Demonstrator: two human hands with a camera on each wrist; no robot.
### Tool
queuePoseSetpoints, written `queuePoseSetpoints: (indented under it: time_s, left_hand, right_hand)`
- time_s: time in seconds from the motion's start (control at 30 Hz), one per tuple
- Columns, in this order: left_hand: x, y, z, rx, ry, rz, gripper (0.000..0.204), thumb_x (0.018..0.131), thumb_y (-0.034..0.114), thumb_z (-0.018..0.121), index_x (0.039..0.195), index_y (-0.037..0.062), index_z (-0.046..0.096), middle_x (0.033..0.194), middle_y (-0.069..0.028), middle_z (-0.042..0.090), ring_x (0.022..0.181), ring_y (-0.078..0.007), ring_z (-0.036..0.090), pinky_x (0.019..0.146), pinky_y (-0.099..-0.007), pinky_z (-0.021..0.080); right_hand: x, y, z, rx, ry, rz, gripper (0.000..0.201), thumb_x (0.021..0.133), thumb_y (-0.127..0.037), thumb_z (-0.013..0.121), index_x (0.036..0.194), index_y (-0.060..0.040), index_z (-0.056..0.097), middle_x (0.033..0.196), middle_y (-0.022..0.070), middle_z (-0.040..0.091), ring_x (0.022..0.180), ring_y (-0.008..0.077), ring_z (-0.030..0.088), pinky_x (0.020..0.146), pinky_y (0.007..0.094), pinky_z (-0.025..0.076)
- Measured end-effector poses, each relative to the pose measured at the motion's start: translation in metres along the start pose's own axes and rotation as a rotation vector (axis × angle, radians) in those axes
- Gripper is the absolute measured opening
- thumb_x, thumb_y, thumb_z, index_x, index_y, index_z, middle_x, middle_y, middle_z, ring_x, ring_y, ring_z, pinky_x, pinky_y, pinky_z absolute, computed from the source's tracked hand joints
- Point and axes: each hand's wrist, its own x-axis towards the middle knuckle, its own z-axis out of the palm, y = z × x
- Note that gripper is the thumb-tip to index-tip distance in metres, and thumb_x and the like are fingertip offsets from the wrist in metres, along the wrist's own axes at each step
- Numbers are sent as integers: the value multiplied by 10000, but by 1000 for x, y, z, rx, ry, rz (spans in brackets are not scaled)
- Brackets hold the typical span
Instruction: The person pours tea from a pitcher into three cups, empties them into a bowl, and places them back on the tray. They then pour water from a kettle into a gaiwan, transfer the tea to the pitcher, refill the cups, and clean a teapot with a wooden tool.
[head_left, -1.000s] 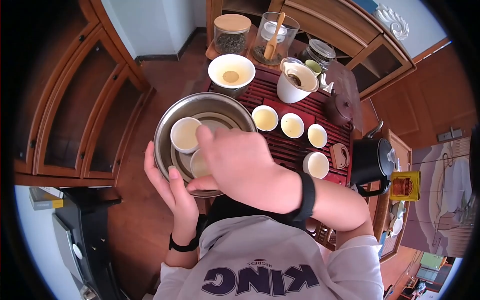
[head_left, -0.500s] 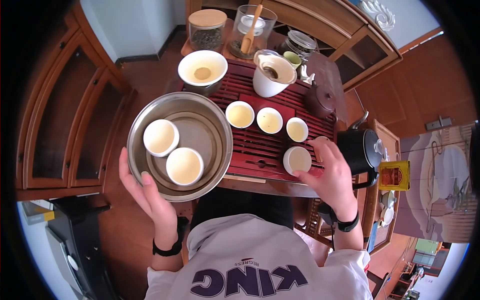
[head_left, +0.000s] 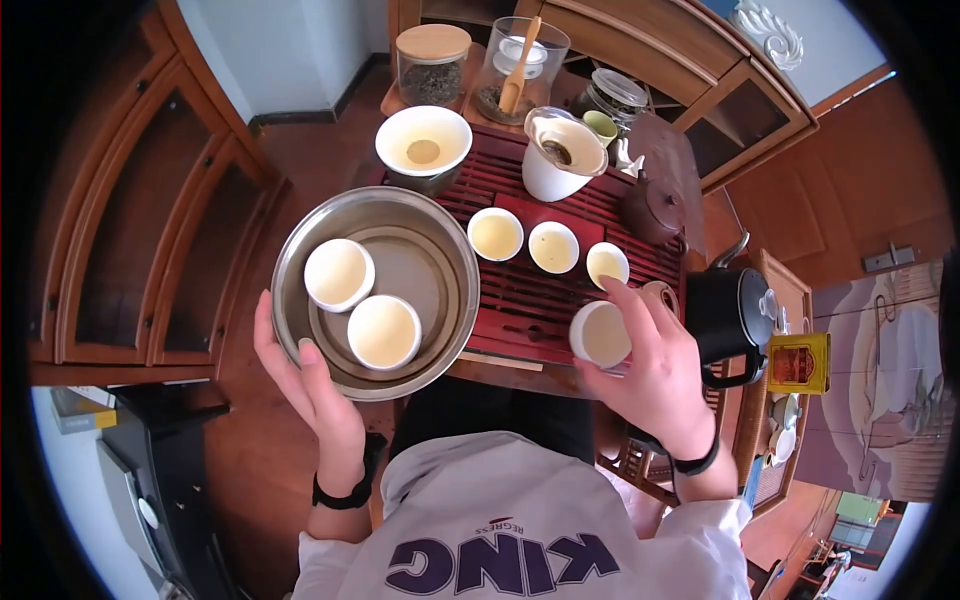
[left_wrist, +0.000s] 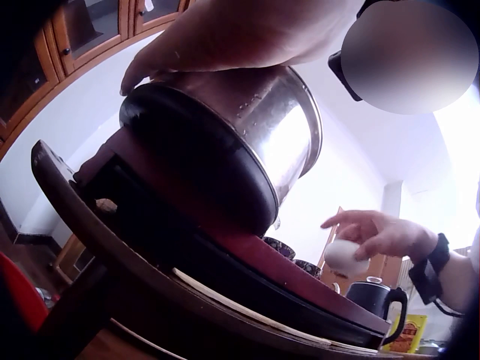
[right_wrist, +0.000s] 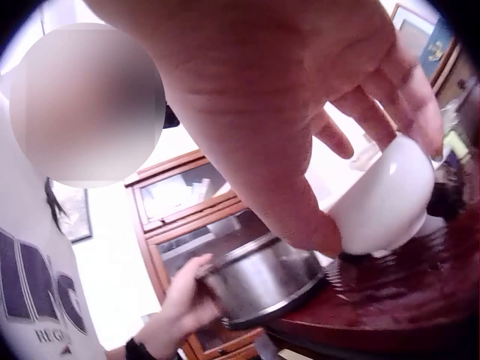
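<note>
In the head view the left hand (head_left: 325, 410) grips the left side of a steel basin (head_left: 410, 265), thumb at its rim. Two white cups (head_left: 338, 274) (head_left: 384, 333) stand inside it. The right hand (head_left: 665, 375) pinches a white cup (head_left: 600, 336) at the front right of the red slatted tray (head_left: 510, 325). In the right wrist view that cup (right_wrist: 390, 199) tilts between thumb and fingers; the left wrist view shows it (left_wrist: 346, 258) held above the tray. Three cups of pale yellow liquid (head_left: 495, 235) (head_left: 553, 247) (head_left: 607, 263) stand behind it.
Behind are a white bowl (head_left: 424, 140), a strainer on a white pitcher (head_left: 552, 180) and glass jars (head_left: 432, 80). On the right stand a brown teapot (head_left: 652, 208) and a black kettle (head_left: 728, 310), with a yellow packet (head_left: 800, 363) beyond.
The right hand has moved from over the basin to the front-right cup, and its fingers have closed on it. The left hand stays at the basin. The head view has shifted slightly.
</note>
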Motion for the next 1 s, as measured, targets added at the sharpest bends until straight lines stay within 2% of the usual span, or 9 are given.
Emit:
queuePoseSetpoints:
  time_s: [0.17, 0.2, 0.27, 0.37, 0.53, 0.7, 0.83, 0.9, 1.0]
  left_hand:
    - [-1, 2, 2, -50, -5, -24, 594, 1043, 317, 432, 1517, -10, 287, 1517, -169, 355, 1376, -259, 397, 1145, -394, 298]
    - [0, 2, 2, -51, -4, -19, 594, 1043, 317, 432, 1517, -10, 287, 1517, -169, 355, 1376, -259, 397, 1145, -394, 298]
    - [0, 1, 2, -35, -6, -5, 572, 1046, 284, 427, 1518, -7, 284, 1519, -168, 357, 1376, -256, 399, 1147, -392, 298]
    - [-1, 2, 3, -25, 8, -24, 529, 1049, 238, 395, 1512, 0, 301, 1542, -156, 342, 1390, -255, 400, 1144, -389, 343]
    - [0, 1, 2, -30, 0, -11, 519, 1051, 216, 387, 1514, -2, 298, 1538, -155, 347, 1390, -248, 394, 1149, -383, 325]
    - [-1, 2, 1, -29, -19, -17, 520, 1046, 198, 403, 1513, -5, 295, 1530, -152, 356, 1381, -244, 402, 1147, -382, 324]
    - [-1, 5, 1, -26, -16, -29, 521, 1041, 185, 412, 1513, -4, 295, 1526, -151, 359, 1377, -244, 405, 1145, -383, 327]
    - [-1, 6, 2, -72, -33, -60, 537, 1042, 195, 427, 1521, 7, 272, 1528, -159, 341, 1388, -255, 383, 1156, -394, 285]
    - [-2, 7, 3, -87, -30, -61, 542, 1040, 193, 430, 1523, 9, 269, 1531, -157, 339, 1391, -254, 379, 1160, -395, 281]
  right_hand:
    - [53, -46, -29, 222, -66, -417, 639, 660, -34, 744, 1271, -43, 561, 1000, 129, 620, 855, 332, 650, 699, 415, 539]
    - [65, -53, -25, 221, -62, -419, 639, 660, -34, 744, 1271, -43, 561, 1000, 129, 620, 855, 332, 650, 699, 415, 539]
    - [90, -66, -14, 304, -72, -528, 688, 623, -61, 795, 1275, -62, 572, 1036, 138, 632, 899, 339, 653, 772, 411, 550]
    - [119, -73, 17, 280, -153, -529, 621, 639, -37, 775, 1226, -51, 573, 989, 142, 629, 881, 342, 653, 758, 421, 545]
    - [131, -69, 48, 160, -201, -534, 579, 643, -57, 786, 1184, -51, 577, 905, 124, 633, 839, 333, 649, 728, 427, 530]
    - [127, -73, 54, 83, -242, -493, 550, 659, -59, 778, 1177, -77, 593, 885, 108, 643, 838, 309, 662, 861, 454, 518]
    - [122, -66, 69, 63, -220, -528, 538, 672, -62, 774, 1179, -73, 596, 896, 109, 651, 900, 306, 668, 954, 472, 504]
    - [120, -62, 70, 167, -178, -560, 352, 733, -46, 690, 1077, -47, 616, 866, 125, 658, 927, 313, 675, 1031, 511, 453]
    - [121, -59, 56, 299, -49, -613, 356, 726, -90, 722, 1071, -62, 636, 896, 117, 656, 920, 323, 667, 971, 486, 496]
